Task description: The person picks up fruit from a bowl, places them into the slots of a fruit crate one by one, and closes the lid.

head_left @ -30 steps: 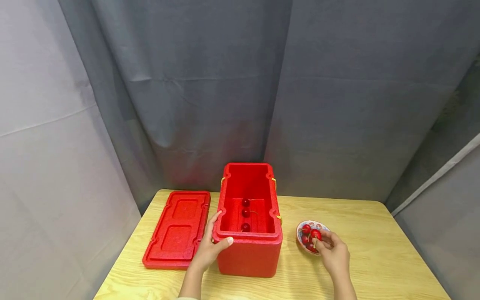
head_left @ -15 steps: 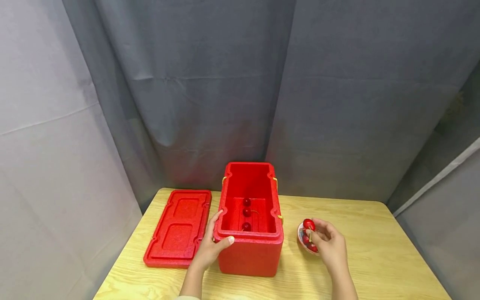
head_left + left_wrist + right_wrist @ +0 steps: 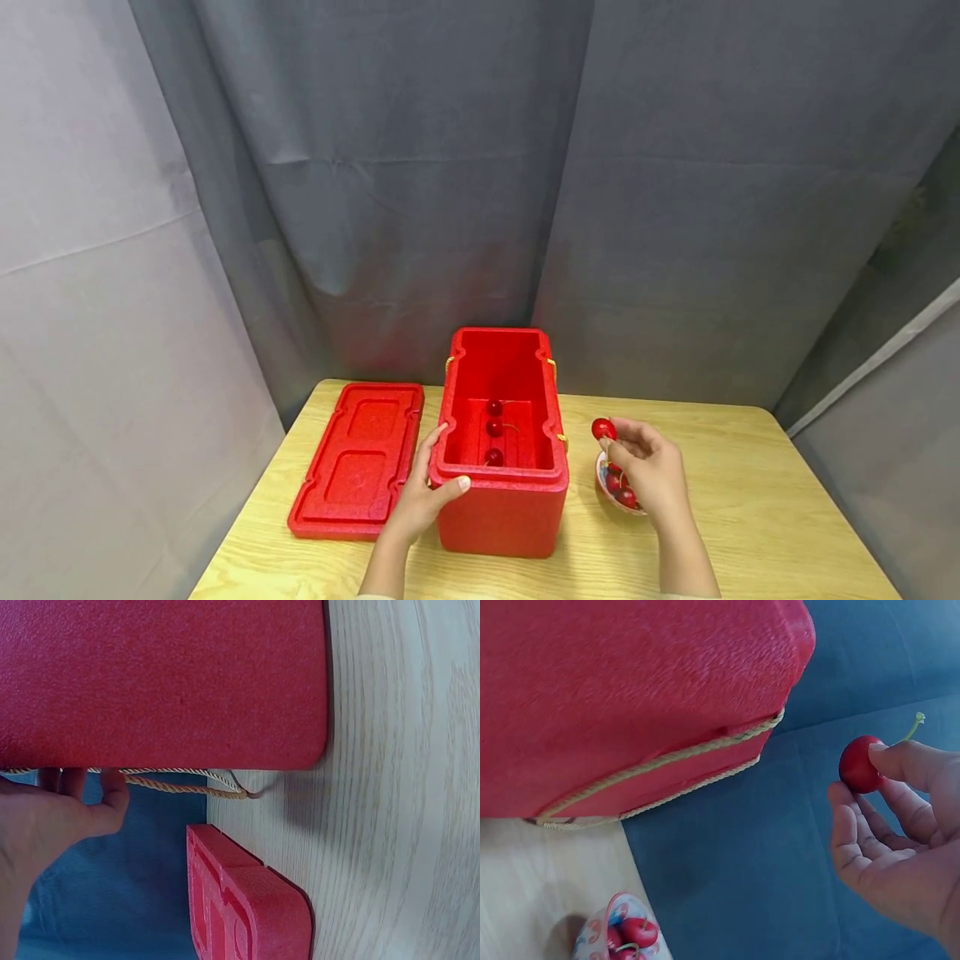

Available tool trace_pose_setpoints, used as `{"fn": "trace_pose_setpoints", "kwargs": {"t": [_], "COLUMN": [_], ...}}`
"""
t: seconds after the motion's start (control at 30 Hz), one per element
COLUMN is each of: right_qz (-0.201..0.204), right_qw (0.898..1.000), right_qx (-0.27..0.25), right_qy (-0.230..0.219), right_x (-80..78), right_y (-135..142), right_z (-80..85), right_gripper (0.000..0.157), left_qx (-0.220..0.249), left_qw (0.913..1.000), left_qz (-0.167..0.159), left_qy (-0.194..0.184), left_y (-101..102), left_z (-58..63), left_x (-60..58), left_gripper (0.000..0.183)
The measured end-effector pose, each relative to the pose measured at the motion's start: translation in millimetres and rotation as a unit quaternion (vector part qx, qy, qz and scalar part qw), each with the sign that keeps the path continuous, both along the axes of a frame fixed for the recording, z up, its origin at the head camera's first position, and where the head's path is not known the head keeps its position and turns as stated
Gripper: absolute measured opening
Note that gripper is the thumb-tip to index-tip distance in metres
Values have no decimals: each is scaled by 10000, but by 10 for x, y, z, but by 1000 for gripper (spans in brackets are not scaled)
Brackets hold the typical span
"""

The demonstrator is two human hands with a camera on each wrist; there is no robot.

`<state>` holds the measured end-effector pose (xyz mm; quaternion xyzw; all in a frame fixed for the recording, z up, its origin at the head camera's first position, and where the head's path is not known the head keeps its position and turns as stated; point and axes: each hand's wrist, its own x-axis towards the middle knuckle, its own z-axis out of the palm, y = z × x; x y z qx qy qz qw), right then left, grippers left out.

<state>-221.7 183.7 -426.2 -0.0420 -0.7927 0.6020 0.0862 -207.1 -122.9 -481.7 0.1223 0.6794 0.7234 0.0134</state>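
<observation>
A red foam box (image 3: 501,517) stands uncovered at the middle of the table, and 3 cherries (image 3: 494,427) lie in a row on its floor. My left hand (image 3: 420,500) holds the near left corner of the box, thumb on the front rim and fingers along the left side. Between thumb and fingers my right hand (image 3: 651,467) pinches a red cherry (image 3: 861,764) with a green stem, raised above the patterned bowl (image 3: 602,487). Several cherries (image 3: 638,931) are in that bowl, which my right hand partly covers in the head view.
The red foam lid (image 3: 357,462) lies flat on the wooden table (image 3: 750,500), left of the box. Yellow rope handles (image 3: 172,787) hang on the box's sides. Grey curtains (image 3: 420,167) rise behind the table and at both sides.
My right hand has lifted a cherry up out of the bowl and carried it a little left and away from me. My left hand keeps its hold on the box.
</observation>
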Motion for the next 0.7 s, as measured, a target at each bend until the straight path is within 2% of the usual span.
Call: {"fn": "trace_pose_setpoints", "kwargs": {"t": [0.17,0.47,0.7], "right_qz": [124,300,636], "right_qw": [9999,9991,9968], "right_qx": [103,73,297], "right_qy": [34,292,381], "right_x": [-50,-186,-289], "right_y": [-64,-144,-182], "right_z": [101,205,311], "right_gripper": [39,37,35], "left_qx": [26,203,273], "left_qw": [10000,9998,9996], "left_qz": [-37,1,-17], "left_qy": [30,59,57], "left_y": [-5,-24,-24], "left_z": [-25,-286,-307], "left_x": [-13,-139,-148], "left_gripper": [80,80,80]}}
